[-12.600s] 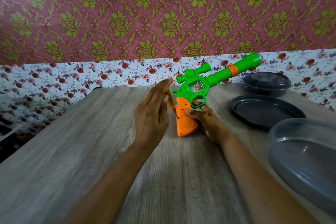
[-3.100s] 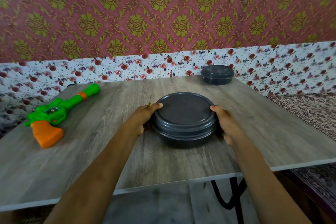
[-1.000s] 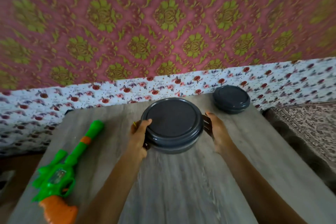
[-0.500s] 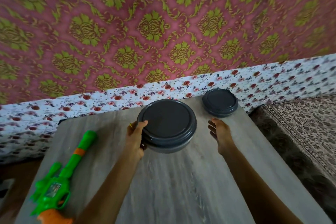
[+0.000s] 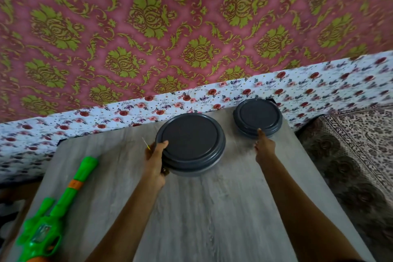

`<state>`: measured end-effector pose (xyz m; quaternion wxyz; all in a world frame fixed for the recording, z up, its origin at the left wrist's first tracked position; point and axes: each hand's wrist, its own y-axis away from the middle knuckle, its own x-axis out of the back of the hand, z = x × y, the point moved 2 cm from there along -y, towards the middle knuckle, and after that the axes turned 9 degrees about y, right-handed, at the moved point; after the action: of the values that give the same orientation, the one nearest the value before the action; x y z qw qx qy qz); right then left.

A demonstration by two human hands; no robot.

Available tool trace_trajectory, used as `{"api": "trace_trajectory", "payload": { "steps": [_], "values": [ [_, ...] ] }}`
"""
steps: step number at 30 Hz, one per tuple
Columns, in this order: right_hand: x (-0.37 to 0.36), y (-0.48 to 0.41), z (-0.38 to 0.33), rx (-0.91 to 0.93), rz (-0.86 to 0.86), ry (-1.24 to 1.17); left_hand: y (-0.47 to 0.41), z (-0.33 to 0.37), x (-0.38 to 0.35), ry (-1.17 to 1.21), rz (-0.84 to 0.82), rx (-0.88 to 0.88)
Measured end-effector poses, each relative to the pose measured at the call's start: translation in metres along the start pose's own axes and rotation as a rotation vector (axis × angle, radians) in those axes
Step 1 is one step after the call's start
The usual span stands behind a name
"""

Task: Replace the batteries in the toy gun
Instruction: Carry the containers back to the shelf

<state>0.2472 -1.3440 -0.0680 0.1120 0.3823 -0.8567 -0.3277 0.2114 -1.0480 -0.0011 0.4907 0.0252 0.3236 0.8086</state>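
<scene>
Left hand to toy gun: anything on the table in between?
Nothing visible: only bare table lies between the left hand and the toy gun. The hand is occupied, though: it grips the large grey container at its rim, and a thin yellow tool sticks up from it.

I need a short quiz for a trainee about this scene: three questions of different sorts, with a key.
1. True or false: the toy gun lies on the table, and no hand touches it.
2. Which does the left hand grip? A) the large container B) the toy gun
3. Which hand reaches to the small container?
Key: 1 true; 2 A; 3 the right hand.
</scene>
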Motion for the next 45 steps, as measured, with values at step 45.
{"api": "trace_trajectory", "payload": {
  "steps": [45],
  "values": [
    [-0.165,0.31,0.135,0.158,-0.35,0.143,0.041,0.159,0.334,0.396,0.199,-0.267]
  ]
}}
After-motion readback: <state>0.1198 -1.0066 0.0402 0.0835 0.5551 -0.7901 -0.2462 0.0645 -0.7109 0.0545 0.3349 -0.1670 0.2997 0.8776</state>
